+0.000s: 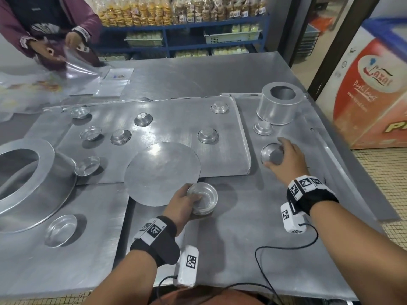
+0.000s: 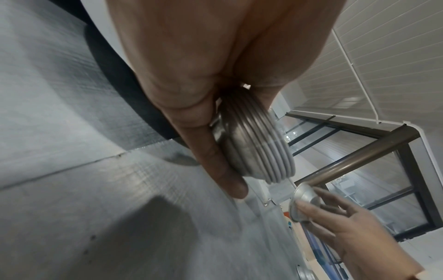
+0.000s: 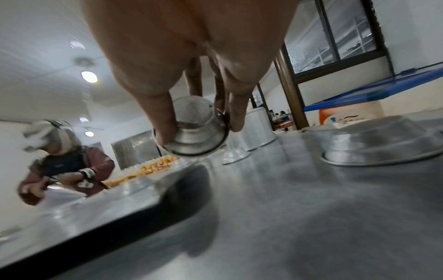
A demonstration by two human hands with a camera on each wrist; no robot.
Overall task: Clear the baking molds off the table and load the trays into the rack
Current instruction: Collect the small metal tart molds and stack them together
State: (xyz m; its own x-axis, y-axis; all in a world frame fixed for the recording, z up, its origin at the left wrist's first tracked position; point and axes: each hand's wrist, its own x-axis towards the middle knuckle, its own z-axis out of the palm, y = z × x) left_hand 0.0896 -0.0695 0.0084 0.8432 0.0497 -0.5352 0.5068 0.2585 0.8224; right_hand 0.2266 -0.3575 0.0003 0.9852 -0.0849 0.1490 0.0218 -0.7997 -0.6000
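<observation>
My left hand (image 1: 185, 202) grips a nested stack of small round metal molds (image 1: 203, 198) near the table's front; the left wrist view shows the stack (image 2: 254, 149) with several rims, held between thumb and fingers. To the right, my right hand (image 1: 284, 157) holds a single small mold (image 1: 272, 154) tilted above the table, also seen in the right wrist view as the mold (image 3: 194, 130) pinched by thumb and fingers. Several loose molds, such as one (image 1: 208, 135), lie scattered on the flat metal tray (image 1: 176, 119). A round metal disc (image 1: 162, 173) rests on that tray's front edge.
A tall ring-shaped pan (image 1: 279, 102) stands at the back right with an upturned mold (image 1: 263, 128) in front. A large ring pan (image 1: 28, 181) lies at the left with a mold (image 1: 61, 230) before it. Another person (image 1: 52, 29) handles plastic bags at the far left.
</observation>
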